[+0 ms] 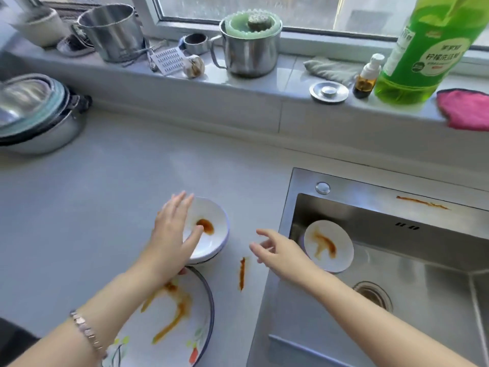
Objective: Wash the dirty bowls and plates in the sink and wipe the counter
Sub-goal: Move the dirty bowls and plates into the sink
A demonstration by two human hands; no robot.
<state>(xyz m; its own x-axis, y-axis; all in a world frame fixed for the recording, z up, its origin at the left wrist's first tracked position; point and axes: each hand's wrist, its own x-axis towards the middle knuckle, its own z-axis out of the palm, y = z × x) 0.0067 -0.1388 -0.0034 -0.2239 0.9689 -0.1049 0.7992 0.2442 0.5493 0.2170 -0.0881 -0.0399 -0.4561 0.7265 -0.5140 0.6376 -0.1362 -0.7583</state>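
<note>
Grey desk (105, 181) with a steel sink (370, 186) set into its right side. A tall green detergent bottle (423, 49) stands on the window ledge behind the sink, with a pink cloth (465, 109) just beside it. A blue-rimmed plate (193, 321), streaked with orange-brown sauce, lies at the desk's near edge. A white bowl (215, 243) with a sauce spot sits just behind it. A small dish (341, 250), also sauce-stained, lies in the sink near its left wall. Left hand (172, 234): fingers straight and spread over the white bowl's left rim, thumb inside, gripping nothing. Right hand (277, 250): fingers loosely spread, empty, above the desk between white bowl and sink. One sauce smear (242, 274) marks the desk; another streak (420, 202) marks the sink's rear rim.
</note>
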